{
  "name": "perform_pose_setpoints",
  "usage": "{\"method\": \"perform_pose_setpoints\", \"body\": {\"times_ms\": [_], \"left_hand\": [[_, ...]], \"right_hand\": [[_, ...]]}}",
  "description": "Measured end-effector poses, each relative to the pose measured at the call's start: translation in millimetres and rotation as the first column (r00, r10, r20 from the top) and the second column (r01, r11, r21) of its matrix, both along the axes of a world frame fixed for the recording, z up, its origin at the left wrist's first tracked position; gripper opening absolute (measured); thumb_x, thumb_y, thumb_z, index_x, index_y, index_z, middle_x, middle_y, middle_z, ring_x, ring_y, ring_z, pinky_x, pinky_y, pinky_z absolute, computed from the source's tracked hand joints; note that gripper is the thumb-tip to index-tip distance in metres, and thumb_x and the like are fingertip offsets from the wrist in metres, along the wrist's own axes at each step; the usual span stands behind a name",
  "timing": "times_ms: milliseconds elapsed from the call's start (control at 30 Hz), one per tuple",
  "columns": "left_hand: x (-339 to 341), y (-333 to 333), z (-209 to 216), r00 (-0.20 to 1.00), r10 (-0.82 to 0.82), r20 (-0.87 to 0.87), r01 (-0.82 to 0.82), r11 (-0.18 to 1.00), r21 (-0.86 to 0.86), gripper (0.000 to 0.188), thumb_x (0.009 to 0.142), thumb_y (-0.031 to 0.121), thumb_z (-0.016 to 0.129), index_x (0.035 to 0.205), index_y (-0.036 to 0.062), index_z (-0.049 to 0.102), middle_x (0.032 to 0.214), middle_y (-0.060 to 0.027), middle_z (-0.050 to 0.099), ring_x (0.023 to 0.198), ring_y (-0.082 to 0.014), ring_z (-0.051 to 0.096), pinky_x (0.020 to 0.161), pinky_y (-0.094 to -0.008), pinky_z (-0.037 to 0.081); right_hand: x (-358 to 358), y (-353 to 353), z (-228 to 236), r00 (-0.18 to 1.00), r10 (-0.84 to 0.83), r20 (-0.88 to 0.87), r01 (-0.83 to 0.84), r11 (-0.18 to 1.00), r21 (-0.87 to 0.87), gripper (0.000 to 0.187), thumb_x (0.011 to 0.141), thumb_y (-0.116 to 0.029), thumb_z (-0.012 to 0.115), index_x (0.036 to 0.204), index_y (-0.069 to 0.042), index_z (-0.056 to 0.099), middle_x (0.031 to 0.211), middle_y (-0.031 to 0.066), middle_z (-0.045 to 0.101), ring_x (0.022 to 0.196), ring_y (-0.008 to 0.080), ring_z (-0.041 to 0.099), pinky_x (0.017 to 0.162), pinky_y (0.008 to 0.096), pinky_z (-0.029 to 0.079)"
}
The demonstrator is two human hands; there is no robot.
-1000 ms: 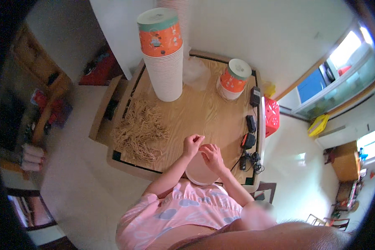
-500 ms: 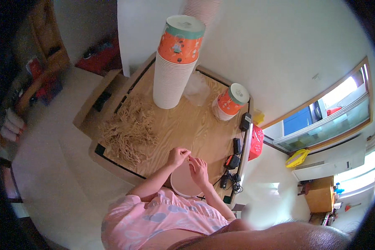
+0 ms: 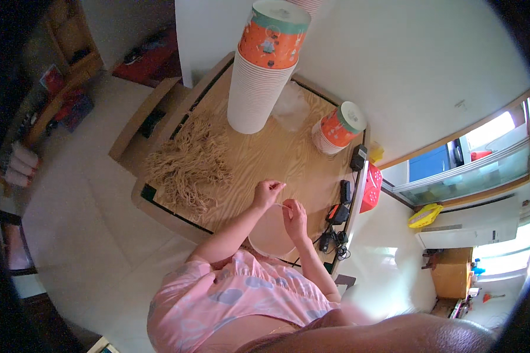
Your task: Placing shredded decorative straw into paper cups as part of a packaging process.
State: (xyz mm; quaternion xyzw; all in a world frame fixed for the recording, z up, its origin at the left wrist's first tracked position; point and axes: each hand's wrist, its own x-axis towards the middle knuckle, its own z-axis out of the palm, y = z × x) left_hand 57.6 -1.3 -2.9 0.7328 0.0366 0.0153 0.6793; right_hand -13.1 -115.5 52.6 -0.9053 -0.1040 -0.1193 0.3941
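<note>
A pale paper bucket stands open side up at the table's near edge, against my body. Above its far rim, my left hand is closed in a pinch, its fingertips pointing right. Close by, my right hand is also closed, fingertips at the rim. A thin pale line shows by the right fingertips; whether it is cord or the rim I cannot make out. Left of my hands lies a loose heap of tan cord. Beyond them rises a tall stack of upside-down paper buckets, the top one orange and green.
A shorter stack of similar buckets stands at the table's far right. Black power adapters and cables lie along the right edge. Clear plastic wrap sits between the stacks. A red basket is beside the table.
The view has shifted, so the table sits higher and further right. My hands, close together before, have drawn slightly apart, the left now further from me than the right.
</note>
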Motion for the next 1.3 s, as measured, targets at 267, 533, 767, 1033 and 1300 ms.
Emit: {"method": "perform_pose_setpoints", "body": {"times_ms": [267, 533, 767, 1033, 1300], "left_hand": [[-6, 1, 7, 1.000, -0.001, 0.001, 0.001, 0.999, -0.041, 0.025, 0.073, 0.026, 0.066, 0.073, 0.0012, 0.064, 0.062, -0.0009, 0.060, 0.055, -0.0080, 0.051, 0.051, -0.0245, 0.041], [-15, 16, -11, 0.977, -0.199, -0.072, 0.204, 0.976, 0.073, 0.024, 0.074, 0.028, 0.064, 0.080, 0.0051, 0.067, 0.068, -0.0098, 0.064, 0.057, -0.0133, 0.060, 0.054, -0.0269, 0.045], [-23, 23, -1, 0.958, -0.281, -0.061, 0.283, 0.959, 0.034, 0.018, 0.074, 0.021, 0.065, 0.085, 0.0069, 0.067, 0.071, -0.0075, 0.065, 0.064, -0.0115, 0.061, 0.058, -0.0252, 0.047], [-25, 25, -1, 0.968, -0.240, -0.072, 0.243, 0.969, 0.036, 0.015, 0.075, 0.018, 0.064, 0.083, 0.0058, 0.067, 0.072, -0.0071, 0.065, 0.064, -0.0115, 0.061, 0.058, -0.0251, 0.047], [-28, 25, 10, 0.967, -0.232, -0.100, 0.239, 0.969, 0.061, 0.018, 0.075, 0.021, 0.063, 0.085, 0.0061, 0.067, 0.073, -0.0079, 0.065, 0.065, -0.0128, 0.062, 0.059, -0.0259, 0.047]], "right_hand": [[4, 8, -8, 1.000, -0.010, -0.029, 0.010, 1.000, 0.007, 0.010, 0.073, -0.009, 0.061, 0.081, -0.006, 0.057, 0.079, 0.0115, 0.055, 0.078, 0.0302, 0.053, 0.069, 0.0380, 0.043], [15, 14, -4, 0.965, -0.091, -0.246, 0.151, 0.960, 0.238, 0.005, 0.077, -0.003, 0.058, 0.080, -0.001, 0.055, 0.069, 0.0071, 0.055, 0.065, 0.0133, 0.055, 0.060, 0.0253, 0.045], [14, 11, -4, 0.968, -0.129, -0.217, 0.180, 0.955, 0.235, 0.010, 0.077, -0.001, 0.057, 0.084, -0.002, 0.050, 0.069, 0.0056, 0.056, 0.065, 0.0120, 0.055, 0.061, 0.0257, 0.045], [9, 2, -11, 0.999, -0.041, -0.030, 0.045, 0.987, 0.151, 0.008, 0.074, 0.002, 0.058, 0.080, -0.001, 0.056, 0.075, 0.0088, 0.056, 0.069, 0.0165, 0.055, 0.064, 0.0268, 0.045], [4, 8, -2, 0.991, -0.079, -0.110, 0.090, 0.991, 0.102, 0.008, 0.072, -0.004, 0.062, 0.080, -0.003, 0.061, 0.077, 0.0102, 0.057, 0.067, 0.0203, 0.055, 0.062, 0.0285, 0.045]]}}
